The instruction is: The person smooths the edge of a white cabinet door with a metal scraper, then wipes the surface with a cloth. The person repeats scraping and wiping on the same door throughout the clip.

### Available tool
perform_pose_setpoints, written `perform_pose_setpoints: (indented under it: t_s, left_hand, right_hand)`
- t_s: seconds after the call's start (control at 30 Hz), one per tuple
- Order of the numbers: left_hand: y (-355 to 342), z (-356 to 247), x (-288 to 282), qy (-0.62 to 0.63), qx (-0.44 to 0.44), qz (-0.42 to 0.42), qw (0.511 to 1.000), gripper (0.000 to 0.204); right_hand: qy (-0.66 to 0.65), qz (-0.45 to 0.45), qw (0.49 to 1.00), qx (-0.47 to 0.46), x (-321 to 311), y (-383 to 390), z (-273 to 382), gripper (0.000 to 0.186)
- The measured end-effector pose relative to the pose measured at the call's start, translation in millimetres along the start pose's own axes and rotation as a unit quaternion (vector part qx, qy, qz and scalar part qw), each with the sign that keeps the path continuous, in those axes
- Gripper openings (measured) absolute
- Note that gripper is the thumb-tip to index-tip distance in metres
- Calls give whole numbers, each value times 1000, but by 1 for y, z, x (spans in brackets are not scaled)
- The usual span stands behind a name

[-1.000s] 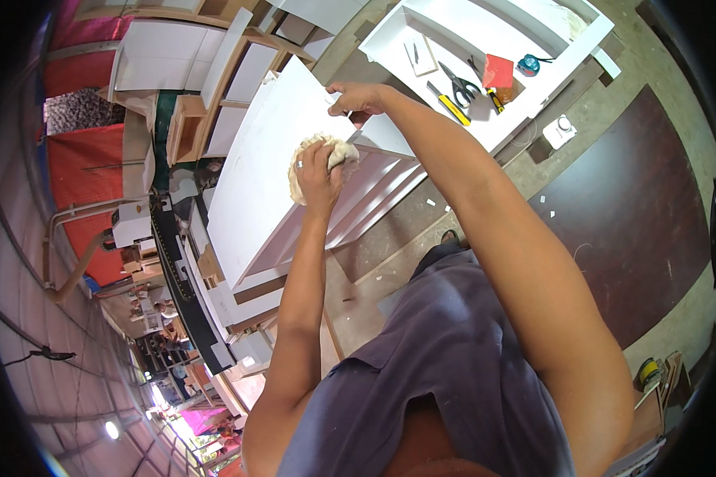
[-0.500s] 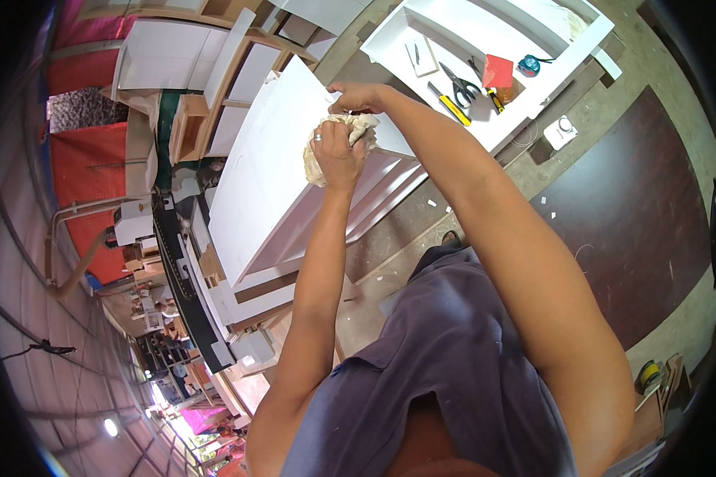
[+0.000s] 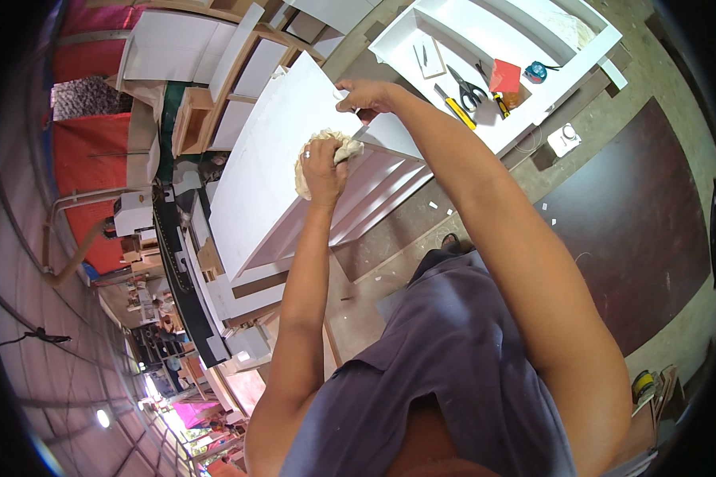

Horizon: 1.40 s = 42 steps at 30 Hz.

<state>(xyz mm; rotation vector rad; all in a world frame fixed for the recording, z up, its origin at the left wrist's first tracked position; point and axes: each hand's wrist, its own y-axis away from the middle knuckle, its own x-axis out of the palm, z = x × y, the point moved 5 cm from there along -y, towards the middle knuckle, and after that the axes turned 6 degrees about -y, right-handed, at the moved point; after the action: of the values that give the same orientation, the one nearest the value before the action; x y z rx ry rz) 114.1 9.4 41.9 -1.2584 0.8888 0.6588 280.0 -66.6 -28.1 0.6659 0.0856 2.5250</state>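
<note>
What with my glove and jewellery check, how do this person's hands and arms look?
The left hand and right hand are gloveless, and no sleeve or watch shows on either forearm. A shiny ring circles a left finger. The top is grey-purple.

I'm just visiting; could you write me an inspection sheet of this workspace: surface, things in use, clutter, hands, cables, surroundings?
Surface: white panel, bare apart from the cloth and hands at its edge.
Things in use: crumpled cream cloth.
Clutter: scissors, yellow cutter and tape measure in a white frame; small white scraps on the floor.
Hands: left hand grips the cloth; right hand is at the panel's edge, grip unclear.
Cables: dark line overhead, possibly a cable.
Surroundings: red sheeting, dark brown board on the floor.
</note>
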Motion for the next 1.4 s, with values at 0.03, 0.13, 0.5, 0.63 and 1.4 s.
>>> perform_pose_setpoints:
  t_s: [0.03, 0.13, 0.5, 0.63, 1.4]
  left_hand:
    - [-4, -7, 4, -17, -16, -3, 1000, 30]
    - [-24, -34, 14, -48, -30, -18, 998, 29]
    - [-49, -55, 29, -60, -16, -41, 997, 29]
    - [-30, -35, 32, 2, 23, -29, 999, 35]
    - [5, -15, 29, -141, -153, 17, 978, 61]
  right_hand:
    - [0, -6, 1000, 2, 0, -3, -3, 76]
    - [-13, -30, 999, -19, -6, -9, -6, 79]
    - [-30, -6, 999, -45, -9, -17, -10, 74]
    - [-17, -2, 1000, -9, -6, -9, -14, 72]
    - [-5, 16, 1000, -20, 2, -10, -8, 62]
